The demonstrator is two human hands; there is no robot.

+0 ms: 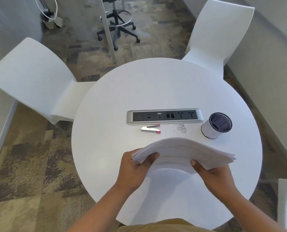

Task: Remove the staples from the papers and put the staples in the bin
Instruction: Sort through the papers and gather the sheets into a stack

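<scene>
Both hands are closed on the same thing: my left hand (pixel 136 166) pinches the near left corner of a thick stack of white printed papers (pixel 184 152), thumb on top, while my right hand (pixel 213 174) grips the near edge further right, thumb pressed on the top sheet. I hold the stack lifted off the round white counter (pixel 116 148), bowed upward in the middle, and its shadow falls on the counter just below my hands. Ahead of my hands, beyond the far edge of the stack, a small loose heap of silver staples (pixel 181 128) lies on the counter, not in any container. To the right of that heap and well ahead of my right hand stands the white cylindrical bin with a dark rim and dark lining (pixel 216 125), tilted a little. Ahead of my left hand sits a silver stapler-like tool with red ends (pixel 150 129), and behind it a long silver and black power socket strip (pixel 164 116). I judge the pulling step is largely done or paused, though I cannot tell whether any staple remains in the stack. Next I would set the papers down clear of the heap, then gather the staples with my right hand and drop them into the bin, taking care because they are tiny and scatter easily.
</scene>
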